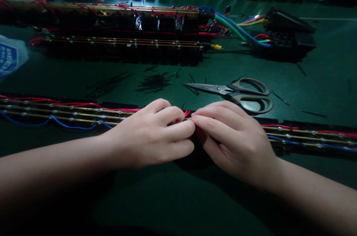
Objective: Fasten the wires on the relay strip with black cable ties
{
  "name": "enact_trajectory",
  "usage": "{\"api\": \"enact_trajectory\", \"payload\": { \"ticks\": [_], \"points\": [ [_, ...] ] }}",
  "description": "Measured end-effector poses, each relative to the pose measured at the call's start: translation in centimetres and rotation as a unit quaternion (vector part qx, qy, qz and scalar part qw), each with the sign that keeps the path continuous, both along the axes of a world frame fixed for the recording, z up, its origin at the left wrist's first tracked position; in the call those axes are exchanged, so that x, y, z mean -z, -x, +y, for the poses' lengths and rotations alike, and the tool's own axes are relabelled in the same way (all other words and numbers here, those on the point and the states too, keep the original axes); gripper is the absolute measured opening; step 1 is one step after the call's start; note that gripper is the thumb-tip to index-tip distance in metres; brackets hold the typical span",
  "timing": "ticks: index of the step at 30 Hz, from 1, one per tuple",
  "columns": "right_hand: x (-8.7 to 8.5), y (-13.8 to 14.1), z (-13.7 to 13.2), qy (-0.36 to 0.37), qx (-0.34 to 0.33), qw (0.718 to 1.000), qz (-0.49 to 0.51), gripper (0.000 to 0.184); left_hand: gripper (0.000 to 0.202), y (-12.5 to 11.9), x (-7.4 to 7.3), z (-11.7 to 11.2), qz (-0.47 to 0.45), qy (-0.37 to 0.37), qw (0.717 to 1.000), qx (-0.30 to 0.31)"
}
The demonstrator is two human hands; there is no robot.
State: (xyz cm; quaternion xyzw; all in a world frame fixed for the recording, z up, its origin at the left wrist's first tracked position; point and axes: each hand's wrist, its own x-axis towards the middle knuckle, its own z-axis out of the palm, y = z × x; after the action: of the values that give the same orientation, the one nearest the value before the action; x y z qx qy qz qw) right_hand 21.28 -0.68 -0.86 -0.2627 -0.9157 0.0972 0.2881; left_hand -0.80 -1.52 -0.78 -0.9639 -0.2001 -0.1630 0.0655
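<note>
A long black strip (55, 111) with brass rails and red and blue wires runs across the green table (178, 198) in front of me. My left hand (156, 135) and my right hand (231, 139) meet over its middle, fingers curled and fingertips pressed together. A short bit of red wire (186, 112) shows just above where the fingertips touch. What the fingers pinch is mostly hidden under the hands.
Grey-handled scissors (237, 92) lie just beyond my right hand. Several short black pieces (153, 81) are scattered behind the hands. Another wired strip (117, 31) lies farther back, with coloured cables (240, 29), a black box (290, 35) and a plastic bag (9, 57).
</note>
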Motion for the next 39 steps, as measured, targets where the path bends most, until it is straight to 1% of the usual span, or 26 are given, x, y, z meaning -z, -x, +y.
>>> {"api": "enact_trajectory", "payload": {
  "ticks": [6,17,23,28,39],
  "points": [
    [0.08,-0.05,0.02,-0.004,-0.001,1.0,0.001,0.02,0.011,0.03,0.02,-0.09,-0.005,-0.002,1.0,-0.004],
    [-0.02,0.04,0.06,-0.019,-0.006,1.0,-0.001,0.016,0.007,0.21,0.12,0.09,-0.011,0.005,1.0,0.005],
    [0.11,0.08,0.03,-0.023,-0.008,1.0,0.0,0.017,0.012,0.24,-0.14,-0.01,-0.002,0.006,1.0,0.005],
    [0.04,0.1,0.01,-0.024,-0.008,1.0,-0.001,0.016,0.013,0.22,-0.09,0.06,0.007,0.017,1.0,0.002],
    [0.12,0.03,0.02,-0.023,-0.01,1.0,0.001,0.016,0.013,0.25,0.03,0.12,0.011,0.003,1.0,0.001]
  ]
}}
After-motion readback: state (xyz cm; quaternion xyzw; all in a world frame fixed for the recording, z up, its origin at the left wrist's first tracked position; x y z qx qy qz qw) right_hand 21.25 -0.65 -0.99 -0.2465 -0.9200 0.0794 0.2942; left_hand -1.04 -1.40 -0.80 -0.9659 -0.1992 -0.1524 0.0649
